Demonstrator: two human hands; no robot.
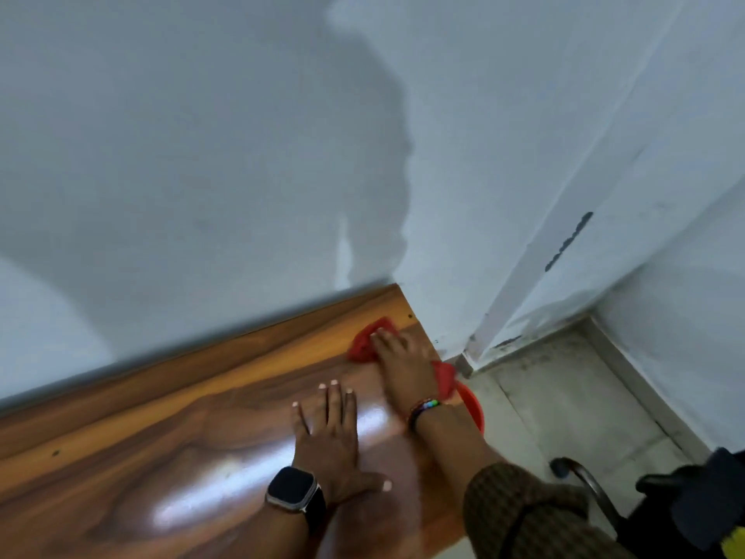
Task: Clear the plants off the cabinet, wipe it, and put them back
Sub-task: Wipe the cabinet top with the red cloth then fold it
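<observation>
The glossy wooden cabinet top (141,457) runs along the wall with no plants on it. My right hand (403,361) presses flat on a red cloth (363,340) near the top's far right corner; part of the cloth (445,377) sticks out on the hand's right side. My left hand (330,441) lies flat on the wood with its fingers spread, holding nothing, a little nearer to me than the cloth. A dark smartwatch sits on the left wrist and a coloured band on the right wrist.
The white wall (201,155) rises directly behind the cabinet. An orange rim of a round object (475,409) shows on the tiled floor (564,397) just past the cabinet's right end. A dark chair (685,502) with a metal armrest stands at the lower right.
</observation>
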